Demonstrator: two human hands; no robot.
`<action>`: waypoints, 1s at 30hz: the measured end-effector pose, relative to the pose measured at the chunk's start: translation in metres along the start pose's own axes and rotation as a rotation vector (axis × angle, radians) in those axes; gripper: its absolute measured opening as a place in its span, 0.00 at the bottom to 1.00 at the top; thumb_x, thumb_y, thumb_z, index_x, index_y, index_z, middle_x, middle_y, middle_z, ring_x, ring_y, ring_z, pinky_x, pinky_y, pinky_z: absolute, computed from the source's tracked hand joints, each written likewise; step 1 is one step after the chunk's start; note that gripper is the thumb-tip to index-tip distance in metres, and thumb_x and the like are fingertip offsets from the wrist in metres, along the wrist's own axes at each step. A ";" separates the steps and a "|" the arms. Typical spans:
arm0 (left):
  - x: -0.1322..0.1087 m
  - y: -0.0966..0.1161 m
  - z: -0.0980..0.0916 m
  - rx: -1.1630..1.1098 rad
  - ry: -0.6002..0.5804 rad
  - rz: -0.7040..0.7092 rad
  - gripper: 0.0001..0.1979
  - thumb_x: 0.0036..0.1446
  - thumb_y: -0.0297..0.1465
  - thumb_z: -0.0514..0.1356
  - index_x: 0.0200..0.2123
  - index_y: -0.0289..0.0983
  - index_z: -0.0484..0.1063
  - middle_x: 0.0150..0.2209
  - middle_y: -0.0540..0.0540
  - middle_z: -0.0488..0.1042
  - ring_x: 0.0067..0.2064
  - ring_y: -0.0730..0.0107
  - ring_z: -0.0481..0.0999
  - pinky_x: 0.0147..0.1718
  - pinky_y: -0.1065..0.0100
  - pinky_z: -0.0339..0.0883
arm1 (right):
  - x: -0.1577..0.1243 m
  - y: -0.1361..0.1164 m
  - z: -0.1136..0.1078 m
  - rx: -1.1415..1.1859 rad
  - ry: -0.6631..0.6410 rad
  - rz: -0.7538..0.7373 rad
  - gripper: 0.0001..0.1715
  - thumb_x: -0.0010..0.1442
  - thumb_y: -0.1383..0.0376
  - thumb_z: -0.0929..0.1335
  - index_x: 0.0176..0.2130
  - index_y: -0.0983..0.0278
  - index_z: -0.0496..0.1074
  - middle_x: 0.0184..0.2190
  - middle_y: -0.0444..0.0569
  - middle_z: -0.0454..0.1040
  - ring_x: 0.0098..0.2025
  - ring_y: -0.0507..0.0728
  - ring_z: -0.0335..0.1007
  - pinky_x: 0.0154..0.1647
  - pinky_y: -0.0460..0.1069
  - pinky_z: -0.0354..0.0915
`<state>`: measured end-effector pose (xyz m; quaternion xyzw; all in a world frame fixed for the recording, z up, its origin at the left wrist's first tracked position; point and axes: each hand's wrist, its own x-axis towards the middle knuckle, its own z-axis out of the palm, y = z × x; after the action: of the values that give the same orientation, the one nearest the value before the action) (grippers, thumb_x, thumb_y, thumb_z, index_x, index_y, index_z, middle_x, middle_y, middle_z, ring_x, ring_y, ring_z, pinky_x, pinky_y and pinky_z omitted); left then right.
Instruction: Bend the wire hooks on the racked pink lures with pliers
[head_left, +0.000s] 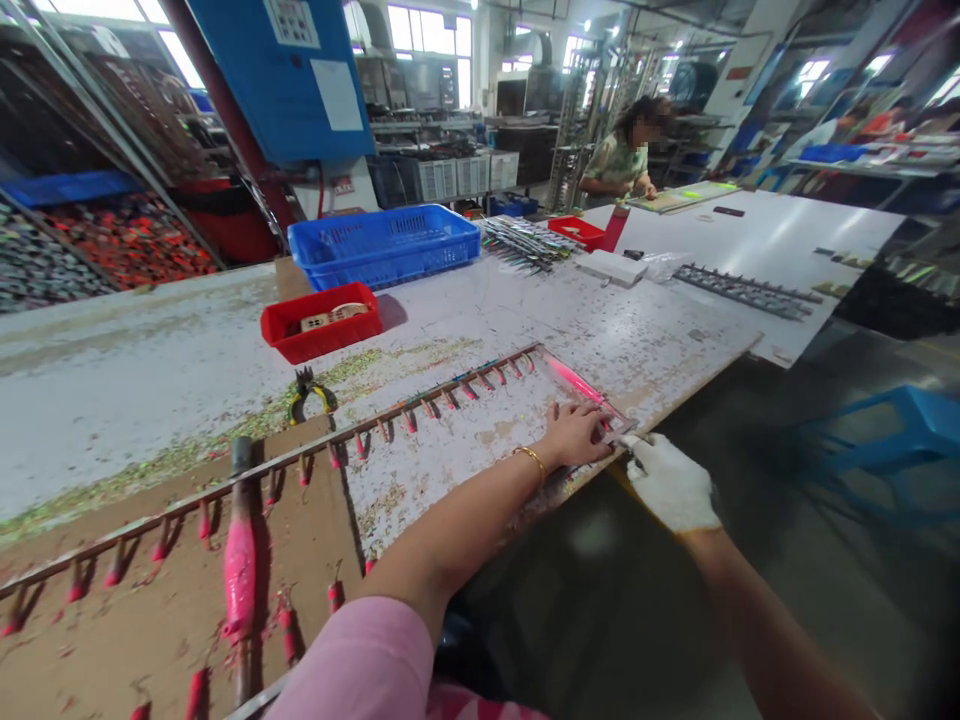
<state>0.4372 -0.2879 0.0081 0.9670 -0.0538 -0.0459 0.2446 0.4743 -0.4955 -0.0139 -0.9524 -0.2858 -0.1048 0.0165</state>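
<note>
A long metal rack (420,402), stained pink, lies across the worktable with rows of small pink-coated hooks along its bars. My left hand (576,437), bare with a gold bracelet, grips the rack's right end near the close corner, beside a pink-coated crossbar (574,378). At that same corner, by the table edge, is my right hand (671,485) in a white glove. Its fingers are pinched together; what lies between them is hidden. Another pink-coated bar (240,560) crosses the rack's left part, over brown cardboard (300,590).
Yellow-and-black pliers (311,397) lie beyond the rack, among scattered chips. Farther back stand a red bin (321,345) and a blue crate (386,268), beside piled metal strips (529,245). A co-worker (619,165) is at the far table. A blue stool (892,425) stands right.
</note>
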 end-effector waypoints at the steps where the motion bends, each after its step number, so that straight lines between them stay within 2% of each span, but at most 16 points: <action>1: 0.000 0.000 0.001 0.001 0.001 -0.004 0.35 0.61 0.49 0.61 0.69 0.49 0.62 0.73 0.46 0.59 0.72 0.45 0.57 0.71 0.34 0.42 | 0.000 0.000 -0.001 -0.004 -0.019 0.001 0.23 0.65 0.65 0.65 0.57 0.55 0.77 0.51 0.51 0.75 0.37 0.53 0.70 0.29 0.47 0.52; 4: 0.001 0.000 0.002 -0.003 -0.006 -0.007 0.35 0.62 0.50 0.60 0.69 0.50 0.61 0.74 0.47 0.58 0.73 0.45 0.56 0.71 0.33 0.40 | 0.000 0.002 -0.001 -0.010 -0.056 0.055 0.24 0.64 0.65 0.65 0.57 0.55 0.77 0.50 0.50 0.76 0.35 0.52 0.69 0.28 0.47 0.51; 9: 0.002 0.002 0.004 0.004 -0.006 0.002 0.35 0.62 0.50 0.60 0.69 0.49 0.61 0.75 0.46 0.57 0.73 0.45 0.55 0.71 0.34 0.40 | -0.001 0.006 0.002 -0.013 -0.016 -0.046 0.25 0.64 0.66 0.64 0.58 0.57 0.77 0.49 0.51 0.75 0.37 0.53 0.70 0.30 0.47 0.55; 13: 0.002 0.004 0.003 0.001 -0.026 0.002 0.36 0.63 0.49 0.59 0.70 0.47 0.60 0.75 0.46 0.56 0.74 0.46 0.55 0.72 0.34 0.39 | 0.001 0.010 0.001 -0.018 -0.025 0.009 0.23 0.65 0.64 0.65 0.56 0.56 0.78 0.49 0.51 0.76 0.35 0.53 0.69 0.28 0.48 0.52; 16: 0.001 0.005 0.002 0.007 -0.026 0.004 0.36 0.62 0.48 0.59 0.70 0.45 0.59 0.74 0.45 0.57 0.73 0.45 0.56 0.72 0.34 0.37 | 0.000 0.012 -0.001 -0.004 -0.028 -0.036 0.23 0.65 0.64 0.65 0.57 0.55 0.78 0.50 0.51 0.76 0.37 0.54 0.70 0.29 0.48 0.53; 21: -0.001 0.007 -0.001 -0.001 -0.043 0.004 0.33 0.64 0.46 0.57 0.70 0.49 0.59 0.74 0.46 0.59 0.73 0.46 0.56 0.72 0.33 0.39 | 0.000 0.013 -0.002 -0.011 -0.048 -0.005 0.23 0.64 0.64 0.65 0.56 0.56 0.79 0.49 0.52 0.76 0.34 0.53 0.69 0.27 0.48 0.52; 25: -0.001 0.008 -0.002 0.021 -0.040 -0.005 0.34 0.63 0.45 0.58 0.70 0.50 0.59 0.74 0.46 0.58 0.73 0.44 0.56 0.72 0.34 0.38 | 0.000 0.013 -0.006 0.001 -0.072 -0.028 0.23 0.66 0.64 0.63 0.56 0.57 0.78 0.50 0.55 0.76 0.36 0.55 0.71 0.28 0.50 0.54; 30: 0.002 0.007 0.001 0.009 -0.033 0.026 0.32 0.64 0.42 0.56 0.71 0.53 0.58 0.72 0.46 0.61 0.73 0.48 0.57 0.71 0.35 0.41 | -0.005 0.011 -0.013 0.023 -0.025 0.038 0.23 0.66 0.63 0.63 0.56 0.58 0.78 0.51 0.56 0.75 0.38 0.59 0.73 0.29 0.52 0.57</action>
<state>0.4389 -0.2951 0.0107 0.9665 -0.0705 -0.0585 0.2399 0.4741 -0.5085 -0.0020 -0.9587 -0.2690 -0.0891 0.0259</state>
